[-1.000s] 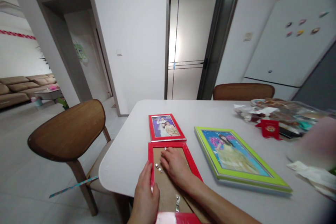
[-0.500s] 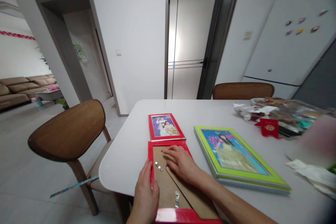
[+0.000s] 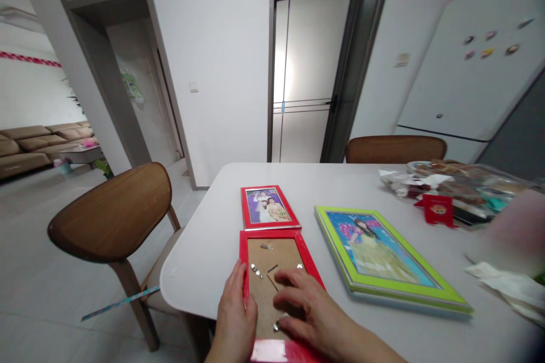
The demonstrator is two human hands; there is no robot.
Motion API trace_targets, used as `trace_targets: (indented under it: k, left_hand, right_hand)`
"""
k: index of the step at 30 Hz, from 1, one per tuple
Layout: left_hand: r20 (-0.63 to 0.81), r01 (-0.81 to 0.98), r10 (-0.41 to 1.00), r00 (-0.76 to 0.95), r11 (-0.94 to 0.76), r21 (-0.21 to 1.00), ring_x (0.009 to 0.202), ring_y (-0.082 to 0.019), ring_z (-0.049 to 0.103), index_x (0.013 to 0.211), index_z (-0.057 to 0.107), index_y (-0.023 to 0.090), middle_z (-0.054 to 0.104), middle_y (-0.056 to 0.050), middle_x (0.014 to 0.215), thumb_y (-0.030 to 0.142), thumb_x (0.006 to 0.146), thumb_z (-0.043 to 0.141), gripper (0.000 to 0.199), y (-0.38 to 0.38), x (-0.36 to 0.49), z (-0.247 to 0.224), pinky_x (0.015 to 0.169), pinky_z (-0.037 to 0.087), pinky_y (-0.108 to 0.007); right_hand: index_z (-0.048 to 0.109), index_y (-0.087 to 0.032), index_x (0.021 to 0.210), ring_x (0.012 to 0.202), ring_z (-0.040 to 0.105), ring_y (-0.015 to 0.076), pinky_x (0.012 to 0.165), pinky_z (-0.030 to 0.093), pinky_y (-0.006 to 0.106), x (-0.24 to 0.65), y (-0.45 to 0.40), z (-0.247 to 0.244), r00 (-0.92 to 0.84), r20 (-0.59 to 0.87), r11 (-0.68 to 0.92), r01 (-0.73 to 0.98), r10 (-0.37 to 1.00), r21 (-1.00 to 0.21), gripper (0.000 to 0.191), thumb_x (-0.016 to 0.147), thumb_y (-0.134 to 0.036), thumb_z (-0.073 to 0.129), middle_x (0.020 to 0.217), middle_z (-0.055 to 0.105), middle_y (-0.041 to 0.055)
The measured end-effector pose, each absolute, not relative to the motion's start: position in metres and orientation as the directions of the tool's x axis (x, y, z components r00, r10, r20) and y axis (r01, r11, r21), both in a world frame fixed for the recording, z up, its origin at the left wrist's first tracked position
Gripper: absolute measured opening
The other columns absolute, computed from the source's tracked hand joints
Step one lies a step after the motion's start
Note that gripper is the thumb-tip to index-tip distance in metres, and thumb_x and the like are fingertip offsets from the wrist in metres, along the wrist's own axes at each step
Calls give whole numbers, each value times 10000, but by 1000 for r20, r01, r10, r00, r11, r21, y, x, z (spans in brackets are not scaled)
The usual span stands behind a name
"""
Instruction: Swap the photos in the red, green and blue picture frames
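Observation:
A red picture frame (image 3: 244, 247) lies face down at the near side of the table, showing its brown backing board (image 3: 266, 264) with several small metal clips. My left hand (image 3: 236, 312) grips the frame's left edge, thumb on top of the border. Over the lower right of the board is my right hand (image 3: 313, 312), its fingers curved and apart. One of its fingertips is at the bottom clip (image 3: 276, 326); whether it presses on it I cannot tell. Just beyond the frame, a second red frame with a photo (image 3: 266, 206) lies face up.
To the right lies a green-framed picture (image 3: 374, 244), apparently on top of another frame. Plastic packaging (image 3: 460, 176), a red packet (image 3: 438, 210) and crumpled tissue (image 3: 506, 289) sit farther right on the white table (image 3: 204, 261). A brown chair (image 3: 114, 210) stands at the left corner.
My right hand has moved from the top clip down toward me to the bottom clip, uncovering the top of the board and a right-side clip. My left hand stays on the edge.

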State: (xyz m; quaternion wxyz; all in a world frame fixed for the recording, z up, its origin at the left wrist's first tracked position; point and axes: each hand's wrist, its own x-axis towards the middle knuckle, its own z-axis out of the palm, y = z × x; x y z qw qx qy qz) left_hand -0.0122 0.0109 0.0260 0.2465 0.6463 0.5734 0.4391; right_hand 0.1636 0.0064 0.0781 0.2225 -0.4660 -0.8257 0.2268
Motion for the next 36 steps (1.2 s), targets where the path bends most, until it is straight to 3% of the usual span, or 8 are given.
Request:
trace_targets:
  k: [7, 11, 15, 19, 21, 30, 33, 36]
  left_hand:
    - [250, 526, 967, -37, -194, 828, 1152, -203, 388, 1180, 427, 66, 443, -136, 1243, 125, 693, 424, 490, 11, -12, 31, 996, 265, -356]
    - [215, 465, 975, -48, -169, 869, 1139, -208, 406, 1167, 447, 101, 459, -123, 1234, 195, 705, 482, 473, 12, -12, 38, 988, 269, -376]
    - [196, 304, 979, -52, -171, 937, 1129, -227, 417, 1007, 567, 143, 490, -93, 1210, 275, 679, 544, 354, 13, -8, 52, 967, 294, -358]
    - [-2, -14, 997, -75, 1, 1000, 842, -226, 603, 893, 550, 149, 649, -63, 925, 415, 695, 508, 334, 17, -14, 66, 710, 475, -326]
    - [-57, -59, 996, -74, 53, 997, 684, -206, 630, 840, 530, 162, 669, -25, 758, 459, 701, 477, 333, 21, -31, 70, 587, 487, -301]
    - [-124, 178, 979, -163, 153, 972, 521, -189, 597, 694, 537, 157, 631, -3, 559, 359, 635, 533, 210, 33, -129, 65, 504, 450, -277]
    - [-56, 330, 970, -237, 134, 934, 558, -237, 599, 703, 556, 151, 611, -14, 545, 352, 593, 561, 229, 37, -141, 63, 551, 456, -342]
    - [112, 466, 939, -324, 55, 883, 867, -312, 561, 887, 553, 139, 621, -70, 802, 322, 554, 591, 381, 37, -135, 66, 792, 392, -453]
  right_hand:
    - [574, -198, 949, 852, 490, 191, 759, 375, 285, 164, 12, 75, -250, 131, 281, 811, 959, -512, 332, 621, -239, 544, 916, 534, 66]
    - [572, -185, 944, 857, 490, 183, 767, 376, 270, 162, 15, 82, -213, 164, 268, 799, 963, -538, 354, 592, -193, 535, 900, 538, 62]
    - [575, -193, 926, 869, 486, 189, 771, 382, 283, 156, 15, 98, -219, 244, 320, 774, 945, -545, 335, 592, -201, 549, 908, 537, 60]
    - [552, -193, 963, 849, 504, 178, 761, 399, 290, 154, 14, 111, -239, 300, 378, 708, 923, -597, 299, 673, -253, 510, 924, 550, 62]
    - [532, -185, 1003, 804, 523, 174, 740, 410, 299, 162, 17, 110, -200, 302, 349, 721, 932, -599, 305, 731, -299, 452, 936, 559, 74]
    - [417, -65, 1156, 835, 561, 222, 737, 394, 299, 193, 33, 66, -63, 83, 89, 927, 995, -363, 473, 694, -166, 423, 920, 586, 156]
    - [440, -62, 1112, 809, 569, 217, 718, 397, 291, 192, 37, 63, -42, 111, 82, 916, 993, -393, 455, 661, -109, 404, 893, 600, 153]
    - [419, -74, 1116, 797, 576, 203, 722, 407, 290, 193, 38, 71, 16, 124, 58, 818, 992, -572, 488, 629, -107, 406, 900, 613, 135]
